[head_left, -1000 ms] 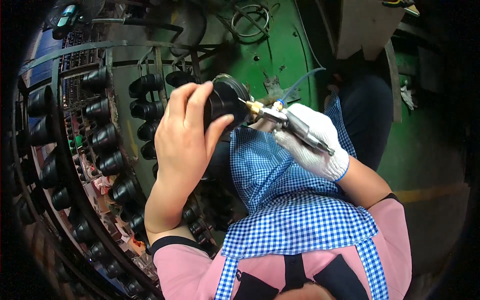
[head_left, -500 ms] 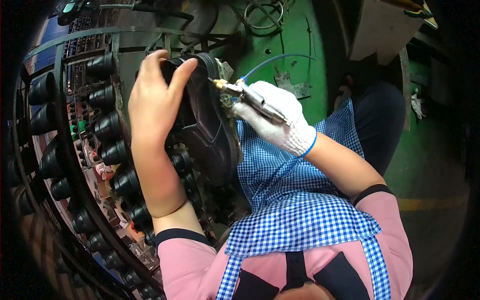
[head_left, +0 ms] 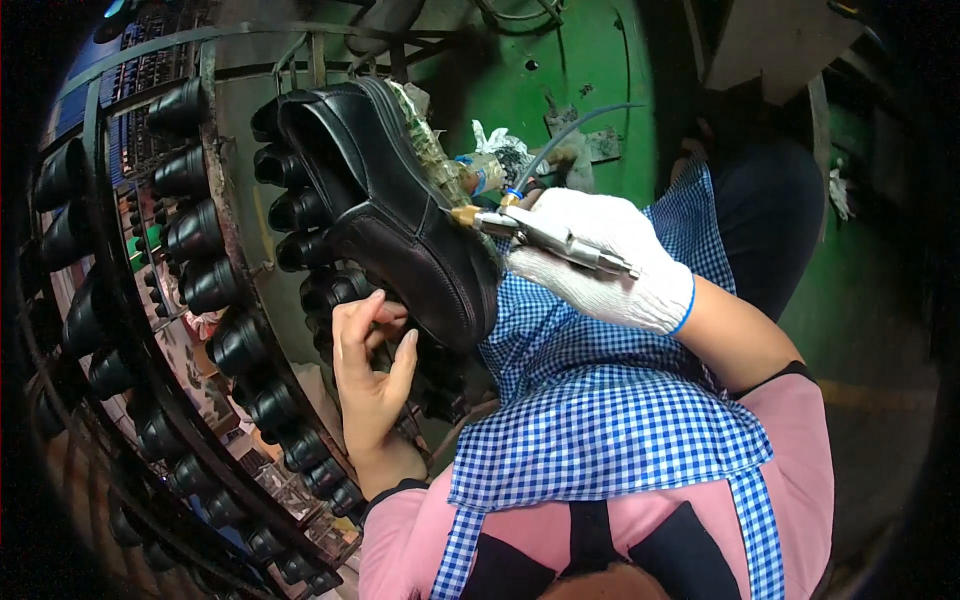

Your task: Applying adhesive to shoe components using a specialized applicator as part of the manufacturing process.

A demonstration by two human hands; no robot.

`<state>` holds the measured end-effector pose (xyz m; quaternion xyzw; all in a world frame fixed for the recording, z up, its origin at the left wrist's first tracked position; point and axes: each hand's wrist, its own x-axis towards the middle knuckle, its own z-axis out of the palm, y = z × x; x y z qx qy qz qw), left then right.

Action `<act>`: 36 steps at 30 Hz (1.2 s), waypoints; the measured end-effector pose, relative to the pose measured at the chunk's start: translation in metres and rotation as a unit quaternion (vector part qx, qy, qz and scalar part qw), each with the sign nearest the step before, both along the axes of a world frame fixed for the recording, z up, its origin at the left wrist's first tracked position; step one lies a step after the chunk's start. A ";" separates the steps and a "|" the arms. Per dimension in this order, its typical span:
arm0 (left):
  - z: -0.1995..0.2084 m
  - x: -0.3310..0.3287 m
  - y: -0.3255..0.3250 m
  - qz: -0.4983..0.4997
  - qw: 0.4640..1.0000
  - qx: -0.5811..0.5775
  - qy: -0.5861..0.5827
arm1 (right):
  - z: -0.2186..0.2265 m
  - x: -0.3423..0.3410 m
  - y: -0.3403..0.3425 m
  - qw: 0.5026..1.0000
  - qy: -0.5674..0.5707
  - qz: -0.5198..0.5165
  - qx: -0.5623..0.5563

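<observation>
A black leather shoe [head_left: 410,235] sits sideways on a tape-wrapped support [head_left: 425,145], its toe toward me and its opening facing left. My right hand [head_left: 610,240], in a white knitted glove with a blue cuff edge, grips a small metal spray gun [head_left: 545,238]. The gun's brass nozzle points at the shoe's right side, very close to the upper; a thin blue hose [head_left: 575,125] rises from it. By the toe, my bare left hand [head_left: 375,365] has bent fingers, thumb apart, and nothing visible in it. Whether its fingertips touch the shoe I cannot tell.
Metal racks [head_left: 215,190] on the left carry rows of black shoes [head_left: 200,230]. Crumpled white material [head_left: 500,145] lies beyond the support on the green floor [head_left: 590,60]. A blue checked apron [head_left: 600,440] covers my lap; a wooden box-like piece [head_left: 775,50] stands far right.
My left hand has moved from the shoe's heel end down to its toe. The spray gun has shifted toward me and slightly right. The shoe now appears turned more toward its left side.
</observation>
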<state>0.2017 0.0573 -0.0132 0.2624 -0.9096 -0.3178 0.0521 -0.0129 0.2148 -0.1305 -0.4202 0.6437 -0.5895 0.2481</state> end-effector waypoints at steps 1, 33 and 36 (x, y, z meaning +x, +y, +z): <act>0.001 -0.002 0.000 0.000 1.000 0.001 -0.002 | 0.000 0.001 0.004 1.000 0.015 0.017 0.018; 0.024 -0.141 0.005 -0.284 0.919 -0.257 -0.097 | 0.010 -0.023 0.063 0.995 0.076 -0.072 -0.006; 0.023 -0.148 0.004 -0.268 0.921 -0.269 -0.091 | 0.009 -0.025 0.054 0.992 0.065 -0.112 -0.006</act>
